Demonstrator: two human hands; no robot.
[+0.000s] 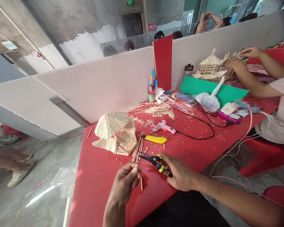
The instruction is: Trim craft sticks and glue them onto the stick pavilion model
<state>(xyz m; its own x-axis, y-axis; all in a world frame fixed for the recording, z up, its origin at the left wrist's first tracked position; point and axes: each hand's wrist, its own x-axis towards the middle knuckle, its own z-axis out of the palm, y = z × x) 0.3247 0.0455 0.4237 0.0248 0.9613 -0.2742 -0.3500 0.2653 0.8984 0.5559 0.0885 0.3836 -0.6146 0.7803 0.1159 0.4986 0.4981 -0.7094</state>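
Left hand (126,179) pinches fingers together, contents unclear; right hand (181,174) grips pliers (158,163); sticks (136,148) look light, brittle, best held mid-length.

R hand (183,175) grips black-and-yellow pliers (159,164), tips near the L hand (126,180) — thumb & finger pinched tight, can't tell on what. Thin sticks (135,150) lie just past it on the red table (99,189). A little stick house (113,127) sits behind, near a yellow knife (155,139) & pink glue gun (164,126). Far right, another person's hands (236,64) are at a 2nd stick house (211,61).
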